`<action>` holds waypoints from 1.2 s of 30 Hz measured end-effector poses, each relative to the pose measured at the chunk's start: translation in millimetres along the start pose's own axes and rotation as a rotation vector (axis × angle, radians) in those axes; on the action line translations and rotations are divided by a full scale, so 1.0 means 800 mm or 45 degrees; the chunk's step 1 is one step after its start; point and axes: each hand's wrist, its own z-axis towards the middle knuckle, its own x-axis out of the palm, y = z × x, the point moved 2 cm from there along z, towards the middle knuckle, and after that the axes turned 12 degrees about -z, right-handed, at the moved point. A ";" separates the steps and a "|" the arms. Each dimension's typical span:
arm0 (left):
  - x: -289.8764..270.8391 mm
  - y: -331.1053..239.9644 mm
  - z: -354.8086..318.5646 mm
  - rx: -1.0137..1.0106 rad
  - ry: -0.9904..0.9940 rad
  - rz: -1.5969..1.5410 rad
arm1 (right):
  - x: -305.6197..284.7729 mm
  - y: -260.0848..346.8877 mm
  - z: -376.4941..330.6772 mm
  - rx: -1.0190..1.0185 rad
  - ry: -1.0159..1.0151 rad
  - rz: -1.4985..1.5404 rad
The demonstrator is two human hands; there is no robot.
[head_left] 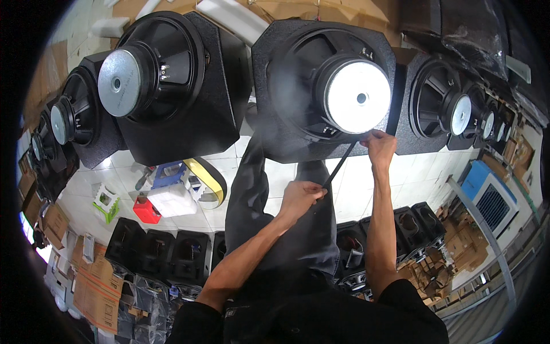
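Note:
A thin black strip (pixel 340 163) runs slantwise between my two hands. My left hand (pixel 302 198) pinches its lower end in front of my dark trousers. At the upper end, my right hand (pixel 380 148) is closed with fingertips pinched together, close to the edge of a black speaker cabinet (pixel 292 146). On that cabinet rests a large loudspeaker driver (pixel 360 100), its bright round magnet facing up. The right fingertips are just below the magnet, and exactly what they grip there is partly hidden.
More black cabinets with drivers (pixel 123 83) line up left and right (pixel 458 114). Behind my legs stand several open black cabinets (pixel 189 249). A red container (pixel 146 210), a green-and-white stool (pixel 106 202) and a blue-white cooler (pixel 490 192) stand on the tiled floor.

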 end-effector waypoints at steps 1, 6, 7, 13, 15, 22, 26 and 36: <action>-0.006 -0.002 0.001 0.031 -0.033 0.035 | 0.006 -0.001 -0.006 0.011 -0.010 0.053; -0.036 -0.035 0.007 0.078 -0.048 0.186 | 0.027 -0.006 -0.031 0.095 -0.041 0.209; -0.041 -0.040 0.008 0.101 -0.038 0.184 | 0.032 -0.007 -0.036 0.118 -0.035 0.280; -0.069 -0.074 0.025 0.207 -0.107 0.456 | 0.078 0.006 -0.082 0.290 -0.125 0.529; -0.072 -0.092 0.028 0.237 -0.123 0.530 | 0.092 0.016 -0.097 0.349 -0.163 0.600; -0.068 -0.144 0.034 0.335 -0.186 0.814 | 0.130 0.045 -0.132 0.422 -0.235 0.815; -0.070 -0.164 0.045 0.394 -0.159 0.923 | 0.133 0.051 -0.138 0.449 -0.215 0.953; -0.072 -0.187 0.072 0.405 -0.230 1.093 | 0.153 0.062 -0.146 0.503 -0.265 0.963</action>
